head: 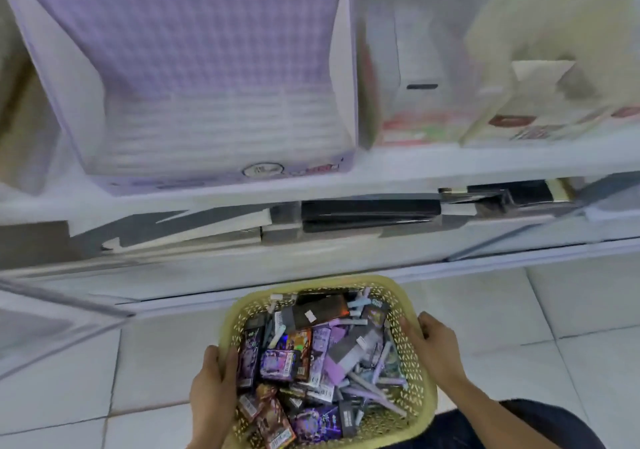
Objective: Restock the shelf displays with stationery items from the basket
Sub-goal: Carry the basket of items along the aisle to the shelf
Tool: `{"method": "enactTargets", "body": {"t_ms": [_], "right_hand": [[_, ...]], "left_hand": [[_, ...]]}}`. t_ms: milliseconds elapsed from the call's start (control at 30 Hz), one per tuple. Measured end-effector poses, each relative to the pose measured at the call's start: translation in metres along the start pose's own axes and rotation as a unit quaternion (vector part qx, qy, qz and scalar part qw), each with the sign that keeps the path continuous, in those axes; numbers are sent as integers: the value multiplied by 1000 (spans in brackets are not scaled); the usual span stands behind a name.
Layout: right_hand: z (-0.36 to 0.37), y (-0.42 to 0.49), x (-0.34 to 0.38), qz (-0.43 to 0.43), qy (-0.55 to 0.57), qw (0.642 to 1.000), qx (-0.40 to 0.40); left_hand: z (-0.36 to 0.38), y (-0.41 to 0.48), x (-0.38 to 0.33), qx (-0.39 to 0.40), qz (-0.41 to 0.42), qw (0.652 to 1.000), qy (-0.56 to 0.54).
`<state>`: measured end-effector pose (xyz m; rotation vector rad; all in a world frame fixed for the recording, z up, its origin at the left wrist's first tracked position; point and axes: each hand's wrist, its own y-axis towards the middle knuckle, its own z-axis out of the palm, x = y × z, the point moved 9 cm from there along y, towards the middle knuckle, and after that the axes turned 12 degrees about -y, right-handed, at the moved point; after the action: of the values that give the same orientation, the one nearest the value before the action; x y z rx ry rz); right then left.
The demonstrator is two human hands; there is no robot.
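A yellow-green perforated plastic basket [412, 372] sits low in the middle of the view, above the tiled floor. It is full of stationery: purple and dark card packs [277, 362], lilac pens [374, 384] and a black pack [322, 306]. My left hand [213, 386] grips the basket's left rim, thumb inside. My right hand [433, 343] grips the right rim. White shelves [398, 164] stand in front, with a large lilac checked display box [194, 67] on the upper one.
Black flat boxes [370, 214] and grey-white packs [194, 230] lie on the lower shelf. Cream and red-labelled boxes [540, 102] stand on the upper right. White floor tiles [571, 310] surround the basket. A dark trouser leg [502, 428] shows at bottom right.
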<state>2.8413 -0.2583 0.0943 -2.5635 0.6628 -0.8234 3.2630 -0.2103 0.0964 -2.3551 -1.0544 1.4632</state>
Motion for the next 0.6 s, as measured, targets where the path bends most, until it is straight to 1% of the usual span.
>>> {"method": "enactTargets", "body": {"t_ms": [133, 267, 400, 600], "right_hand": [[57, 45, -26, -7, -46, 999, -12], [98, 86, -41, -9, -82, 997, -13], [120, 116, -49, -12, -107, 994, -5], [132, 139, -67, -13, -126, 992, -10]], "left_hand": [[43, 39, 54, -16, -3, 1000, 16], [79, 72, 88, -28, 6, 999, 15], [102, 95, 107, -32, 21, 999, 4], [126, 115, 113, -27, 38, 999, 0]]}}
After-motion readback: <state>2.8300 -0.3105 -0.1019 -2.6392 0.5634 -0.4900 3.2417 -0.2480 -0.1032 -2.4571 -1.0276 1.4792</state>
